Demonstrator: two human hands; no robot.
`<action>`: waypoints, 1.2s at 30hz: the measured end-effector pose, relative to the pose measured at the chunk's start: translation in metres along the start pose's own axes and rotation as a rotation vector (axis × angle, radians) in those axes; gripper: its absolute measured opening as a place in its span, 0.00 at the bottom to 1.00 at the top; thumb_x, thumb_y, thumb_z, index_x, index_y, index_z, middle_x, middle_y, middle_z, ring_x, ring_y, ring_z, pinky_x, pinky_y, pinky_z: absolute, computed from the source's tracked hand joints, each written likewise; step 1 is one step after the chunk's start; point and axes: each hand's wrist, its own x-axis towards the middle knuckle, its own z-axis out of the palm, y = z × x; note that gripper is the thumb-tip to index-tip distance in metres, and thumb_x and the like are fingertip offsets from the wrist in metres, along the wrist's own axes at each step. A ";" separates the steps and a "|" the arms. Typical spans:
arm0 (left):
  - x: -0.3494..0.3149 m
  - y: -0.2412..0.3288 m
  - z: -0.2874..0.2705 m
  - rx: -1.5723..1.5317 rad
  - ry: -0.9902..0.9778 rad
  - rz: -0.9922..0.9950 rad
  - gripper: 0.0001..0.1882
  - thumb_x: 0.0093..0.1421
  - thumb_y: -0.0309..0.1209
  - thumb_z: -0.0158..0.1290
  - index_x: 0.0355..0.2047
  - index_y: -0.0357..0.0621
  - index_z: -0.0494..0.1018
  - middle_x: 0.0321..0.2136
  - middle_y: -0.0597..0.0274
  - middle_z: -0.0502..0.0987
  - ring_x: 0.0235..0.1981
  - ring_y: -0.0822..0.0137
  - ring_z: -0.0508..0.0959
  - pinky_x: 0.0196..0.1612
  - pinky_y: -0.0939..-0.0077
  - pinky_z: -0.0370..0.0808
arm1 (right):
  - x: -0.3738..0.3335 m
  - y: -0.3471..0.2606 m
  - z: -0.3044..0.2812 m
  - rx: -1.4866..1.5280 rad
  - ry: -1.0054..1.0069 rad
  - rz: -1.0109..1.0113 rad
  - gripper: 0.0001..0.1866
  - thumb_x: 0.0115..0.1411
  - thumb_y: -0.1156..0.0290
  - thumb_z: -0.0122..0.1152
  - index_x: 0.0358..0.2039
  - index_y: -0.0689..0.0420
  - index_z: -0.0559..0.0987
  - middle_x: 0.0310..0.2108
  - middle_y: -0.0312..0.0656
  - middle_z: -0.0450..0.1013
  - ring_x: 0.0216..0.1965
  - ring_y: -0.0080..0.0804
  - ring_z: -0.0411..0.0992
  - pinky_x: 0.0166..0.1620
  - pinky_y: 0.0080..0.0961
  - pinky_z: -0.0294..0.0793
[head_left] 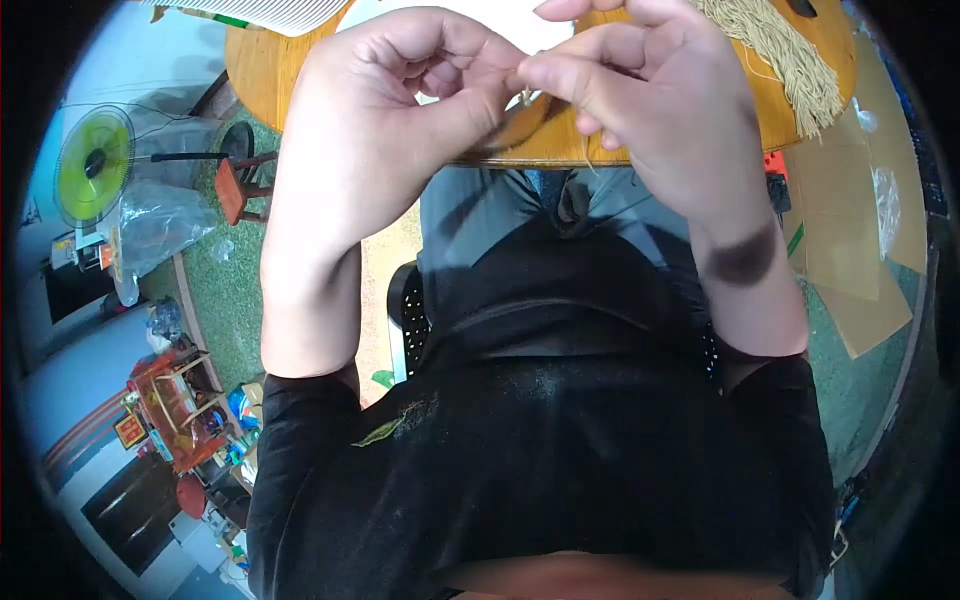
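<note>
Both hands are raised over the near edge of a round wooden table (262,75), fingertips meeting. My left hand (385,110) pinches a thin beige cord (526,97) between thumb and forefinger. My right hand (650,95) pinches the same cord just beside it, thumb against forefinger, the other fingers loosely curled. A small knot or loop shows between the fingertips, its exact form too small to make out. A loose tail of the cord hangs below my right hand. On the table to the right lies a thick bundle of beige cords (785,65).
A white ridged item (265,12) and a white sheet (480,12) lie on the table behind my hands. To the left stand a green fan (95,165) and a red-brown stool (230,192). Flattened cardboard (845,215) covers the floor at right. Cluttered shelves (180,410) stand at lower left.
</note>
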 end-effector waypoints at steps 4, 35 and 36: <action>0.001 -0.001 0.003 0.081 0.033 0.059 0.07 0.63 0.18 0.62 0.42 0.30 0.79 0.34 0.61 0.83 0.37 0.73 0.82 0.46 0.78 0.80 | 0.002 0.015 0.005 0.294 0.058 0.102 0.14 0.62 0.80 0.68 0.45 0.64 0.73 0.32 0.42 0.82 0.28 0.16 0.77 0.29 0.12 0.73; 0.001 0.026 0.018 -0.093 0.106 -0.106 0.11 0.64 0.13 0.57 0.43 0.38 0.71 0.36 0.69 0.75 0.36 0.80 0.74 0.42 0.84 0.72 | -0.019 0.029 0.023 -0.320 0.265 -0.580 0.18 0.56 0.86 0.71 0.40 0.59 0.71 0.36 0.38 0.71 0.29 0.15 0.71 0.30 0.14 0.70; 0.001 0.029 0.021 -0.089 0.143 -0.103 0.11 0.64 0.13 0.57 0.43 0.38 0.71 0.36 0.68 0.75 0.37 0.79 0.74 0.42 0.84 0.72 | -0.019 0.026 0.024 -0.361 0.284 -0.586 0.18 0.55 0.86 0.71 0.40 0.59 0.71 0.35 0.38 0.71 0.28 0.15 0.70 0.29 0.14 0.69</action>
